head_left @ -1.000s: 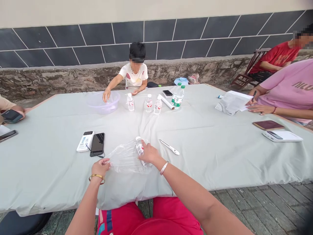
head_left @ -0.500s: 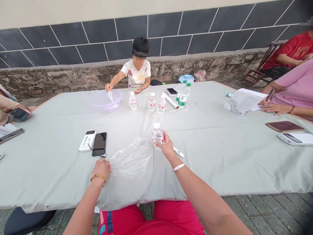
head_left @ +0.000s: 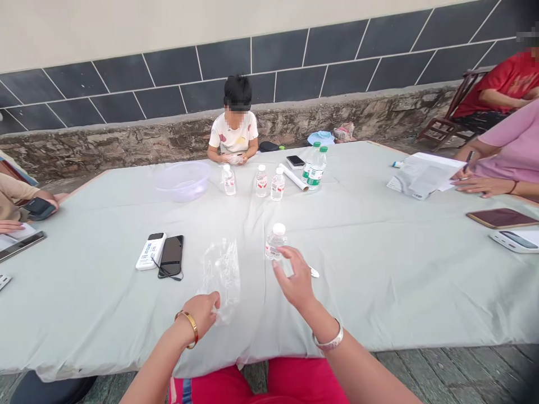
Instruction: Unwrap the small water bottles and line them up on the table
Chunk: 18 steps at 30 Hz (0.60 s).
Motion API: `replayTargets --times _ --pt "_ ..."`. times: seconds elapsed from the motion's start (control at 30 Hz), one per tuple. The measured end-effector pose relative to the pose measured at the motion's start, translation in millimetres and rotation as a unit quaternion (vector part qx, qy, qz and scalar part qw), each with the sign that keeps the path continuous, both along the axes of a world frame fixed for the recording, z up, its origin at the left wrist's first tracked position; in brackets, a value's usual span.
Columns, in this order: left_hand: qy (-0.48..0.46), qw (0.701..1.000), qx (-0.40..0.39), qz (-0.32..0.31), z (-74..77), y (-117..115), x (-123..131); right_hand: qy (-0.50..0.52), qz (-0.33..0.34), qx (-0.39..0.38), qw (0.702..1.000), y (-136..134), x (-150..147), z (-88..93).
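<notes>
Two bare hands work above the near side of a cloth-covered desk point(head_left: 357, 292). The left hand point(head_left: 200, 315), with a gold bracelet point(head_left: 189, 328) at its wrist, pinches the near edge of a clear plastic bag point(head_left: 223, 266), which lies crumpled and flat on the cloth. The right hand point(head_left: 297, 280) is spread, thumb and fingers parted, right by a small white-capped bottle point(head_left: 274, 244) that stands upright on the desk (whether a fingertip touches it, I cannot tell). A white pen-like object point(head_left: 314, 272) shows partly from behind that hand.

Left of the bag, a white power bank point(head_left: 148, 255) and a black phone point(head_left: 172, 252) lie side by side, with a dark cord at the phone's lower end. Farther across, a pale purple basin point(head_left: 183, 188) sits to the left of three more small bottles point(head_left: 261, 184), all upright. To their right come a white roll point(head_left: 295, 178), two green-capped bottles point(head_left: 316, 171) standing close together, and another phone point(head_left: 296, 161).

At the far side, a person in a patterned white shirt point(head_left: 233, 134) holds something too small to make out. On the right, a person in pink point(head_left: 514, 137) grips a pen point(head_left: 468, 161) over some papers point(head_left: 429, 174).
</notes>
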<state>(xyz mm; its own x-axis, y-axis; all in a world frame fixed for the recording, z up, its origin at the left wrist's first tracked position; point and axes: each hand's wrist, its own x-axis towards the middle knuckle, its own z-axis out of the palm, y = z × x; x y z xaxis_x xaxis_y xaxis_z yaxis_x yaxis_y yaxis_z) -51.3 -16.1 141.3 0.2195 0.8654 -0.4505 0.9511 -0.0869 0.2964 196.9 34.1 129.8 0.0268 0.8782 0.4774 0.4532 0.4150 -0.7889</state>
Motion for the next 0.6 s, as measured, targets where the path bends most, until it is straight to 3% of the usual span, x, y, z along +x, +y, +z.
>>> replayTargets --times 0.03,0.1,0.13,0.2,0.3,0.37,0.43,0.5,0.6 --pt "-0.062 0.998 -0.01 -0.018 6.0 -2.2 6.6 -0.012 0.127 -0.012 0.992 -9.4 -9.1 10.1" --pt "-0.235 0.971 -0.045 -0.031 19.6 -5.7 16.2 -0.021 0.352 -0.056 0.934 -20.0 -27.6 24.6" --pt "-0.33 0.942 -0.066 -0.013 26.4 -6.7 18.4 -0.016 0.428 -0.083 0.9 -21.3 -35.6 27.9" --pt "-0.492 0.863 -0.091 0.068 37.5 -7.5 17.8 0.016 0.5 -0.142 0.854 -19.7 -46.7 25.4" --pt "-0.639 0.725 -0.06 0.248 42.0 -5.6 10.2 0.071 0.509 -0.221 0.829 -20.2 -53.8 3.4" --pt "-0.688 0.631 -0.023 0.358 35.1 -2.6 6.9 0.079 0.473 -0.277 0.832 -27.5 -57.5 -16.9" --pt "-0.709 0.556 -0.003 0.434 22.5 1.5 7.0 0.051 0.409 -0.338 0.846 -37.6 -62.7 -35.9" --pt "-0.712 0.514 0.013 0.479 8.5 5.6 9.3 0.002 0.347 -0.361 0.865 -46.0 -67.7 -49.6" --pt "-0.703 0.481 0.086 0.516 -7.4 10.3 11.2 -0.067 0.304 -0.284 0.907 -51.0 -68.9 -57.0"
